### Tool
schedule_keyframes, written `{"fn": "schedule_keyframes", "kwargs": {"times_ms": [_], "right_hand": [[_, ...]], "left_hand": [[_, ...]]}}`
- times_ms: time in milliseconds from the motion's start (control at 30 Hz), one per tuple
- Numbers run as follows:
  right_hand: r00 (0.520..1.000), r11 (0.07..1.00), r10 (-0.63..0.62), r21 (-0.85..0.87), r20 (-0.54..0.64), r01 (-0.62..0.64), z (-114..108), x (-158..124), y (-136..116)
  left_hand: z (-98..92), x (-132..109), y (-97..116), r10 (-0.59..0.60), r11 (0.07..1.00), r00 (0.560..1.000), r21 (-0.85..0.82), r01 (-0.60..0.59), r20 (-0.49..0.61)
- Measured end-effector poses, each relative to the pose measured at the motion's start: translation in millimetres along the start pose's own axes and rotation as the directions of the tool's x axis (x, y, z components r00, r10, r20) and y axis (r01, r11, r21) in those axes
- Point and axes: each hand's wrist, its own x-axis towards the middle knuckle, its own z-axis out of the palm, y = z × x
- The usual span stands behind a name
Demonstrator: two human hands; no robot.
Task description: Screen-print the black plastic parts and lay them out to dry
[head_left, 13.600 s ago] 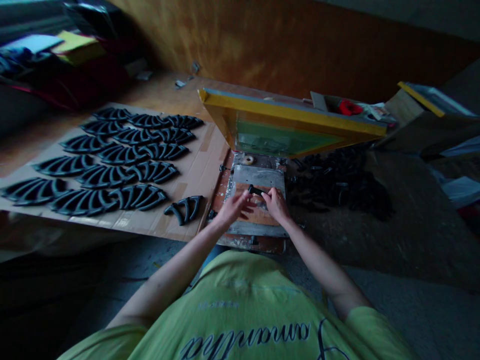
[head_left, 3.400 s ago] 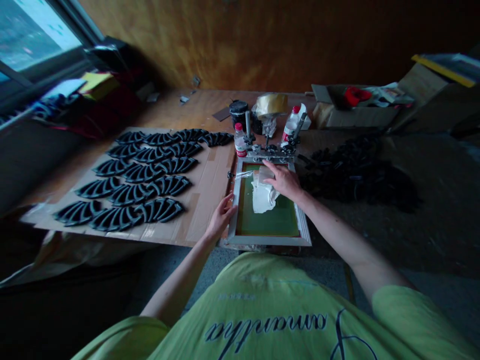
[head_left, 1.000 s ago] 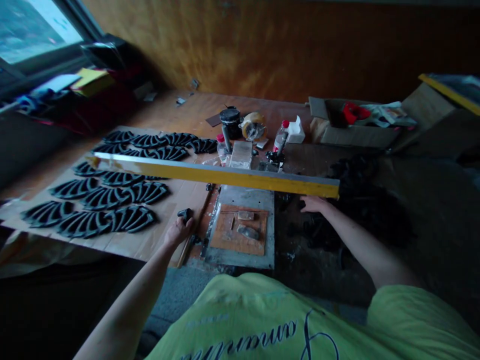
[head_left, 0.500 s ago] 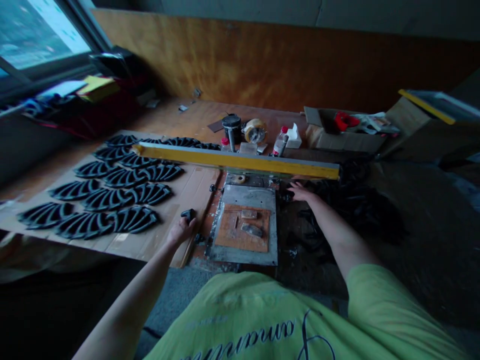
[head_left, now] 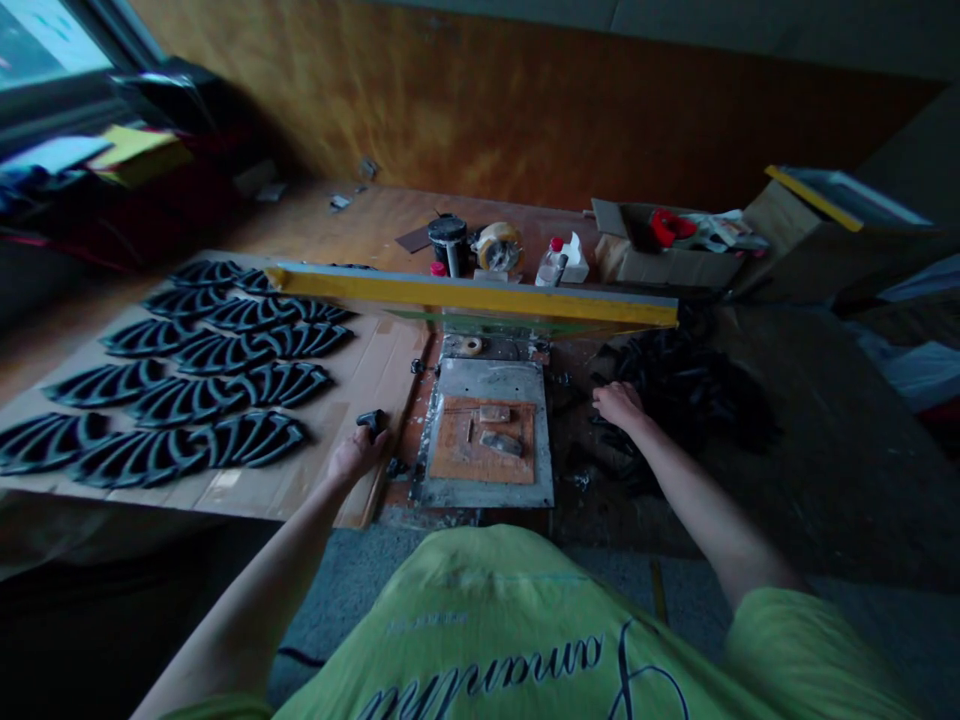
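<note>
My left hand is closed on a small black plastic piece with a wider head, held over the right part of the cardboard sheet. Rows of similar black pieces, overlapped in fans, lie on that sheet. My right hand is at the left edge of a dark heap of loose black pieces. Its fingers are drawn together; whatever they hold is lost in the dark. Between my hands lies a metal plate with a brown board and small worn blocks on it.
A long yellow-edged frame spans above the plate's far end. Behind it stand a dark tub, a tape roll and a red-capped bottle. An open carton sits at back right.
My right hand has come from beside the plate to the heap, its spread fingers now drawn together. The left hand still holds the black piece. The camera view has shifted slightly.
</note>
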Motion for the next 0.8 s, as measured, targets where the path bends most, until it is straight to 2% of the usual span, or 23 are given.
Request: {"fn": "schedule_keyframes", "kwargs": {"times_ms": [100, 200, 367, 433, 500, 567, 633, 700, 767, 800], "right_hand": [[0.995, 0.975, 0.081, 0.211, -0.057, -0.067, 5, -3, -38], [0.977, 0.912, 0.21, 0.367, -0.034, -0.183, 14, -2, -71], [0.934, 0.861, 0.342, 0.434, -0.106, -0.266, 21, -17, -84], [0.913, 0.848, 0.346, 0.488, -0.217, -0.206, 19, -31, -89], [0.887, 0.841, 0.319, 0.532, -0.334, -0.102, 16, -47, -105], [0.893, 0.852, 0.17, 0.517, -0.417, 0.08, 10, -61, -131], [0.903, 0.86, -0.082, 0.428, -0.422, 0.279, 1, -70, -160], [0.883, 0.858, -0.287, 0.309, -0.371, 0.409, -10, -73, -186], [0.879, 0.88, -0.352, 0.207, -0.322, 0.428, -19, -72, -204], [0.879, 0.891, -0.357, 0.169, -0.315, 0.422, -23, -71, -210]], "left_hand": [[-3.7, 5, 3, 0.06, 0.998, 0.998, 0.023, -0.06, -0.014], [-12.6, 9, 10, 0.094, 0.995, 0.996, 0.027, -0.094, 0.002], [-27.3, 4, 12, 0.002, 1.0, 1.0, -0.02, -0.002, 0.002], [-36.1, 0, 12, -0.03, 0.998, 0.999, -0.05, 0.028, -0.042], [-52.0, -4, 17, -0.038, 0.988, 0.995, -0.151, 0.024, -0.091], [-77.7, -5, 31, -0.016, 0.941, 0.988, -0.336, -0.038, -0.155], [-112.5, -5, 52, 0.041, 0.802, 0.971, -0.572, -0.174, -0.237], [-152.4, -5, 76, 0.101, 0.515, 0.933, -0.785, -0.345, -0.344], [-191.0, -7, 100, 0.132, 0.206, 0.872, -0.848, -0.489, -0.471], [-207.5, -9, 110, 0.141, 0.119, 0.842, -0.836, -0.536, -0.52]]}}
